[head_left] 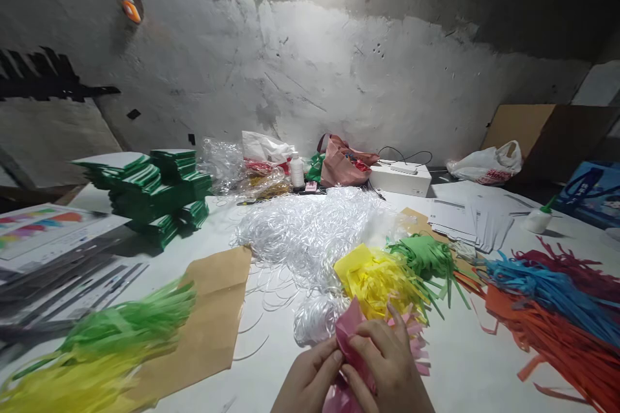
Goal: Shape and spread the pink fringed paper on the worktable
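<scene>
Pink tissue paper (349, 322) with a fringed edge is held between both hands at the bottom centre. My left hand (309, 379) pinches its left side between thumb and fingers. Across its right side lies my right hand (390, 361), thumb and fingers closed on the paper and one finger raised. Pink strips stick out to the right of that hand. Just beyond the hands lie yellow fringed tissue paper (375, 274) and a green fringed bundle (423, 255). A big tangle of clear plastic string (310, 229) spreads behind them.
At left, green and yellow tassels (130, 319) rest on brown paper (217, 310), near green stacks (150, 190). Orange (547, 329) and blue tassels (547, 293) lie at right, with a glue bottle (537, 221). A white box (400, 181) stands by the wall.
</scene>
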`<state>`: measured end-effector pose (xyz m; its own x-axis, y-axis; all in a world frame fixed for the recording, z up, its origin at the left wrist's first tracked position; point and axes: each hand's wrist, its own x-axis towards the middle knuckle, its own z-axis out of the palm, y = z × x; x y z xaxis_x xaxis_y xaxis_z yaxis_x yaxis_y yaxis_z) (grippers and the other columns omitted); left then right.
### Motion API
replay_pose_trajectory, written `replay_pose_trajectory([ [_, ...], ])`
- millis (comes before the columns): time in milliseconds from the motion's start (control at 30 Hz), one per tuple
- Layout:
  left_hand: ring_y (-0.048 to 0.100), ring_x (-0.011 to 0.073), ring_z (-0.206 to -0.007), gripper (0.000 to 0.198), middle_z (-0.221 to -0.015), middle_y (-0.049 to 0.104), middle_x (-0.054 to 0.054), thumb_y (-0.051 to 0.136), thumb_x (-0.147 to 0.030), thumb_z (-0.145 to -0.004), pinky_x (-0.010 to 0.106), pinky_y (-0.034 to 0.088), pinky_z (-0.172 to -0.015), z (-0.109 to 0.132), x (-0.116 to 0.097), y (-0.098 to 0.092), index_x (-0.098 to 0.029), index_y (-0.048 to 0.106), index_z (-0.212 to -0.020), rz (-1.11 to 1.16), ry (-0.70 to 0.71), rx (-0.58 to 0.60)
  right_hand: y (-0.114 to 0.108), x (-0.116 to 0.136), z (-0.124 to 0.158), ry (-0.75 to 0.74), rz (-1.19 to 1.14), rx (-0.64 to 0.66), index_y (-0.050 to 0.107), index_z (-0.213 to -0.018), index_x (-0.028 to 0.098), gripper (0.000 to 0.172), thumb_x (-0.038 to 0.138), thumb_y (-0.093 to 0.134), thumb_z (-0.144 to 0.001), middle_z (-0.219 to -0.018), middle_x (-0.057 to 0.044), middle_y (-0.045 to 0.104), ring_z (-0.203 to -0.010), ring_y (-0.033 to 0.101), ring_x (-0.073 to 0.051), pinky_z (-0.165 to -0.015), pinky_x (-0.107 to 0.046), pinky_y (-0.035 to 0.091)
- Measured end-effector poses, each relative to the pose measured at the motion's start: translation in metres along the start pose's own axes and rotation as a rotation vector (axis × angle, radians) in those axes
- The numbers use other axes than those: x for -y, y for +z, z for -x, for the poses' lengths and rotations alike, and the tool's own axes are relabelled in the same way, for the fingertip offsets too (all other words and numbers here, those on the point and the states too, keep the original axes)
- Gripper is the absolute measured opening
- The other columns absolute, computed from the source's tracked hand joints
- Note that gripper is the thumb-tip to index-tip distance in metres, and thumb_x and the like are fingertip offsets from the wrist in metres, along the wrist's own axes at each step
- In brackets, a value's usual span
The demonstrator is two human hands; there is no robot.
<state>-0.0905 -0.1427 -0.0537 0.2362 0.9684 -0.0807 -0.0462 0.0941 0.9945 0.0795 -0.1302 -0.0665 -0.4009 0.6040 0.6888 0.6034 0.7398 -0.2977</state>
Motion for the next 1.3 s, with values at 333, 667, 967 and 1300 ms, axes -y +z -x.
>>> replay_pose_trajectory([
  [333, 0.059, 0.0211, -0.081, 0.034, -0.084, 0.071, 0.003, 0.066, -0.052, -0.085, 0.031, 0.048, -0.077, -0.003, 0.008, -0.003, -0.020, 0.076, -0.092, -0.014, 0.017, 0.065, 0.002, -0.009, 0.007, 0.068, -0.087, 0.049, 0.061, -0.088, 0.024, 0.019, 0.006, 0.058, -0.085, -0.083, 0.002, 0.064, -0.080, 0.065, -0.018, -0.115, -0.054, 0.024],
  [667, 0.059, 0.0216, -0.079, 0.043, -0.082, 0.070, 0.005, 0.062, -0.058, -0.086, 0.032, 0.048, -0.075, -0.004, 0.012, -0.004, -0.018, 0.075, -0.090, -0.082, 0.080, 0.116, -0.001, -0.015, 0.008, 0.172, -0.208, 0.131, 0.059, -0.079, 0.023, 0.018, 0.005, 0.061, -0.081, -0.081, 0.003, 0.064, -0.078, 0.065, -0.018, -0.110, -0.055, 0.032],
  [967, 0.051, 0.0159, -0.063, 0.047, -0.063, 0.055, -0.001, 0.049, -0.054, -0.095, 0.025, 0.039, -0.060, -0.001, 0.009, -0.007, -0.019, 0.061, -0.065, -0.360, 0.152, 0.022, -0.009, -0.005, -0.006, 0.337, -0.411, 0.158, 0.064, -0.070, 0.020, 0.018, 0.006, 0.074, -0.076, -0.074, 0.002, 0.067, -0.077, 0.065, -0.018, -0.073, -0.030, 0.049],
  [1300, 0.060, 0.0199, -0.070, 0.035, -0.075, 0.070, 0.005, 0.043, -0.036, -0.098, 0.028, 0.043, -0.066, 0.001, -0.002, -0.013, -0.021, 0.067, -0.078, -0.622, 0.308, 0.026, -0.014, -0.006, -0.007, 0.264, -0.380, 0.106, 0.062, -0.079, 0.022, 0.012, 0.017, 0.062, -0.089, -0.082, 0.000, 0.065, -0.080, 0.064, -0.017, -0.071, -0.026, 0.048],
])
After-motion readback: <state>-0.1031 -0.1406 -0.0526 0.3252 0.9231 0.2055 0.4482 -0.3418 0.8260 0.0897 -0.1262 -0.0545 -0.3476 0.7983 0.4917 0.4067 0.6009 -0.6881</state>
